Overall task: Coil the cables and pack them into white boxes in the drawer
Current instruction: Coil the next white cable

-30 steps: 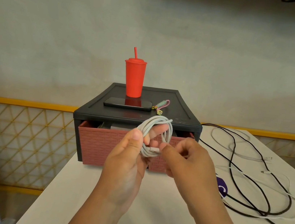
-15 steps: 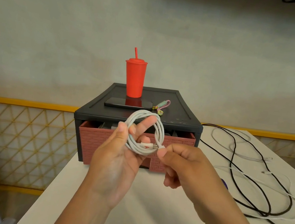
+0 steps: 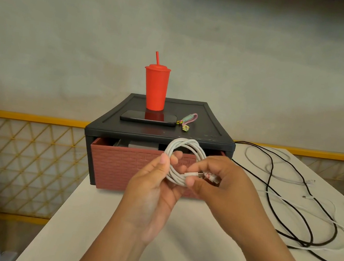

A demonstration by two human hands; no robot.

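In front of the drawer (image 3: pixel 117 167), above the counter (image 3: pixel 88 218), the left grip (image 3: pixel 154 185) curls round the white coil (image 3: pixel 187 141), holding it upright; the right grip (image 3: pixel 221 181) pinches the coil's plug end.

A brick pattern is shown on the reddish-brown plastic drawer front (image 3: pixel 117 167); white is seen on the coiled cable (image 3: pixel 187 142), red on the plastic tumbler (image 3: pixel 155 90).
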